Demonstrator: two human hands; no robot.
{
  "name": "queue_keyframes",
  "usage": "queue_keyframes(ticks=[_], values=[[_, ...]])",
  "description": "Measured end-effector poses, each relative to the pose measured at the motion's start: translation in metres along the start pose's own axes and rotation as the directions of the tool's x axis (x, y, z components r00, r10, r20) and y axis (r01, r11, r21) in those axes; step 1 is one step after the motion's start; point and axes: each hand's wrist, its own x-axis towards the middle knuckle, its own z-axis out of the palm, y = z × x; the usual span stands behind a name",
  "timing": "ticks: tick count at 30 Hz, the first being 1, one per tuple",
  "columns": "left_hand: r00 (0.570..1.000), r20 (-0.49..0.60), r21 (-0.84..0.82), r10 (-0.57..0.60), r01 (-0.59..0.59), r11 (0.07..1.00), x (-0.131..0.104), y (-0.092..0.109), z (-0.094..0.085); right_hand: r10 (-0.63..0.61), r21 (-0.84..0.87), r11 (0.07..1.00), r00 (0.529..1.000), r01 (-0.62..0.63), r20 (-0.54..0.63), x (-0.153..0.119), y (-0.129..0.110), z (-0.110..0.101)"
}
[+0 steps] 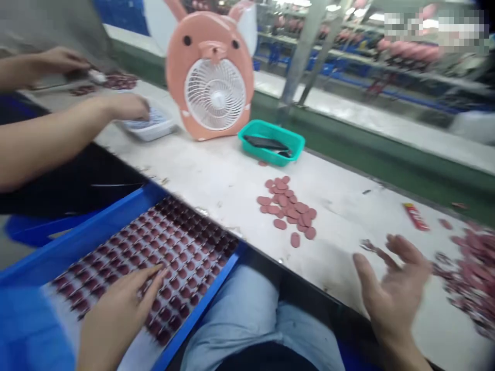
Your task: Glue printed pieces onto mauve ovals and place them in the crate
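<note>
My left hand (119,314) is over the blue tray (216,288), thumb and forefinger tips pinched close together. What they hold, if anything, is too small to make out. Under and around it, rows of small dark-red oval pieces (170,257) stand on a white sheet in the tray. Above the white table on the right, my right hand (398,293) has its fingers spread, palm up. A small metal piece (369,246) shows by its fingertips; whether it touches them I cannot tell. Nearby lies a heap of reddish pieces and metal parts (472,268).
Loose reddish ovals (288,203) lie mid-table. Behind them are a green basket (273,154) with a dark object inside and a pink animal-shaped fan (214,93). A red packet (416,216) lies at right. At left, another person's hand (126,107) reaches over a white tray (152,133).
</note>
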Motion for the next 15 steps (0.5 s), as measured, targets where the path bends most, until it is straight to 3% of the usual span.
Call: queue_keyframes(ticks=[1,2,4,6,8,10,12,15], values=[[0.982,-0.116,-0.047,0.146,-0.152,0.987,0.007,0.031,0.004,0.084,0.009,0.996,0.996,-0.084,-0.009,0.004,0.004,0.003],[0.936,-0.206,-0.114,0.286,-0.313,0.943,0.012,0.064,0.009,0.137,0.002,0.991,0.990,-0.137,-0.010,0.008,0.008,0.007],[0.822,-0.285,-0.234,0.494,-0.559,0.796,0.022,0.128,0.019,0.198,-0.036,0.980,0.979,-0.197,0.041,0.014,0.014,0.013],[0.733,-0.267,-0.304,0.625,-0.680,0.668,0.029,0.182,0.029,0.253,-0.065,0.967,0.963,-0.247,0.099,0.018,0.018,0.018],[0.654,-0.164,-0.383,0.739,-0.732,0.563,0.032,0.219,0.038,0.293,-0.090,0.955,0.945,-0.283,0.145,0.024,0.019,0.022],[0.562,-0.079,-0.444,0.824,-0.759,0.475,0.031,0.238,0.046,0.314,-0.112,0.948,0.934,-0.299,0.172,0.034,0.019,0.027],[0.494,-0.049,-0.469,0.868,-0.779,0.417,0.027,0.242,0.052,0.320,-0.126,0.946,0.928,-0.300,0.192,0.049,0.018,0.034],[0.457,-0.065,-0.486,0.887,-0.791,0.372,0.019,0.232,0.060,0.335,-0.130,0.941,0.918,-0.313,0.212,0.077,0.018,0.046]])
